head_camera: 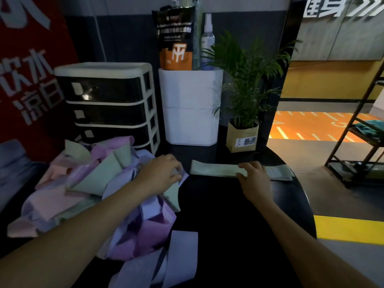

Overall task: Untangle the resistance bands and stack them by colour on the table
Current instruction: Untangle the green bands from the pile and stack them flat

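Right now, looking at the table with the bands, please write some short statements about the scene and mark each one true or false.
1. The right hand rests on a flat green band laid out on the table. True.
2. The left hand is lifted high, far from the tangled pile. False: it reaches into the pile's right edge.
3. The pile mixes pink, green and lavender bands. True.
4. The potted plant stands to the left of the drawer unit. False: it stands to the right, beyond the white bin.
5. A lavender band lies at the near side of the pile. True.
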